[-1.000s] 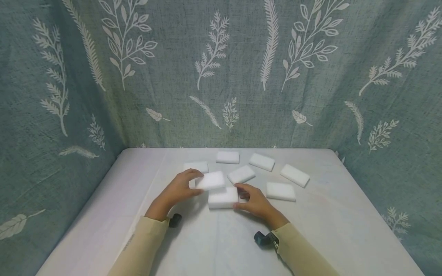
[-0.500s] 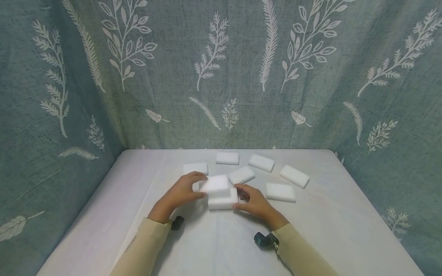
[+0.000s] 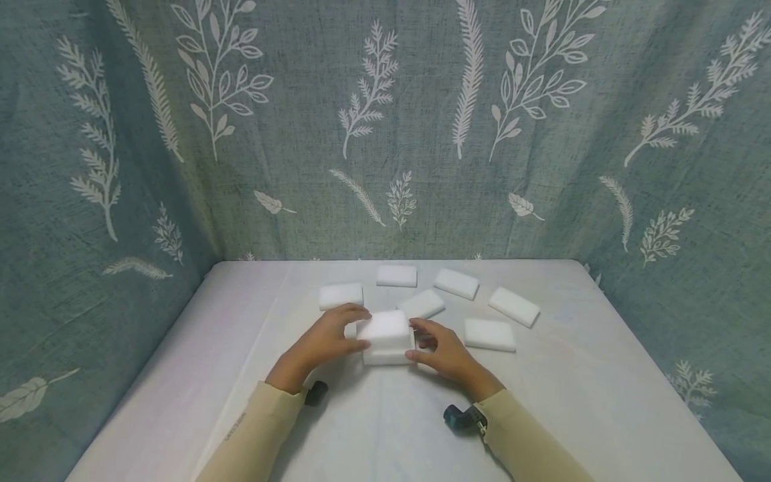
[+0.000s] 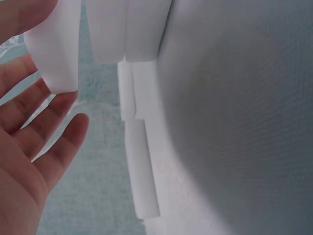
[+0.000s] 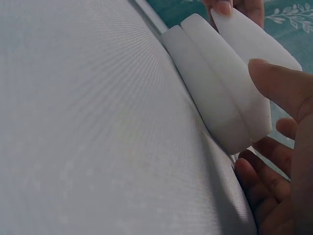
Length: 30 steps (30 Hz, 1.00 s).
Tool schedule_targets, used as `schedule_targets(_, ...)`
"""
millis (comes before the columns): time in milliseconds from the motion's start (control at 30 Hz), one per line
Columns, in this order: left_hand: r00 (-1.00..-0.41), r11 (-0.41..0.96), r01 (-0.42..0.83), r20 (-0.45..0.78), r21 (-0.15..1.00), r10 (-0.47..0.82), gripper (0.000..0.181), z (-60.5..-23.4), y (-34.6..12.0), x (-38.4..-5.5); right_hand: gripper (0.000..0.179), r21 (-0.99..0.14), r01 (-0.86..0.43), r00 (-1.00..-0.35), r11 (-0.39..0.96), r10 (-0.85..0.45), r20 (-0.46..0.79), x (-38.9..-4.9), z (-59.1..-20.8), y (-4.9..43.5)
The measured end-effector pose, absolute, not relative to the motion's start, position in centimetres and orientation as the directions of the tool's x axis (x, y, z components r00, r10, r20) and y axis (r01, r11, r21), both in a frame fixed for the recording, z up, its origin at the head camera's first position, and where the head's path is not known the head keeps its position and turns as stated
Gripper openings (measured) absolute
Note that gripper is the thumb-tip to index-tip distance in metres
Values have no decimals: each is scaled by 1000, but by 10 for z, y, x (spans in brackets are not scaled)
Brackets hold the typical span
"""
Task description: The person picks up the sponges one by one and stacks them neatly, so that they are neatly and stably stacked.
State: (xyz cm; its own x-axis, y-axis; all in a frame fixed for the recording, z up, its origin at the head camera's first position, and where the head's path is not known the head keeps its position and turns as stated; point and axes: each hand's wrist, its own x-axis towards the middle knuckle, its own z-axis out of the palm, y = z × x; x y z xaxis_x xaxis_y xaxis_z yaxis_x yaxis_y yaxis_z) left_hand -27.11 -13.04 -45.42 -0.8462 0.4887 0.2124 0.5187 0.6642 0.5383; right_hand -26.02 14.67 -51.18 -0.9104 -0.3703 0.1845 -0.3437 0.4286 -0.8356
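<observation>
My left hand pinches a white rectangular sponge between thumb and fingers. It holds this sponge just above a stack of two like sponges on the table. In the right wrist view a wedge of space shows between the raised sponge and the stacked pair. My right hand grips the right end of the stack, thumb on the near side and fingers on the far side. The left wrist view shows the held sponge tilted beside the stack.
Several loose white sponges lie behind and right of the stack, including one at the left, one at the back and one at the right. Green leaf-patterned cloth walls the white table at the back and sides.
My left hand has moved right and slightly toward me, bringing its sponge from the stack's left side to over it. The right hand has stayed at the stack's right end.
</observation>
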Motion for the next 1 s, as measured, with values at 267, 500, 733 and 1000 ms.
schedule_targets(267,-836,667,531,196,523,512,49,-454,-124,-269,71,-825,-356,-906,438,-377,191,-261,-512,146)
schedule_targets(500,-828,664,542,192,516,527,49,-451,-120,-266,72,-835,-340,-914,432,-361,186,-262,-512,146)
schedule_targets(733,-830,668,534,168,518,532,50,-451,-119,-266,75,-828,-345,-912,441,-366,185,-263,-512,147)
schedule_targets(1000,-842,686,513,144,516,521,50,-455,-118,-266,71,-839,-346,-909,420,-371,189,-263,-514,147)
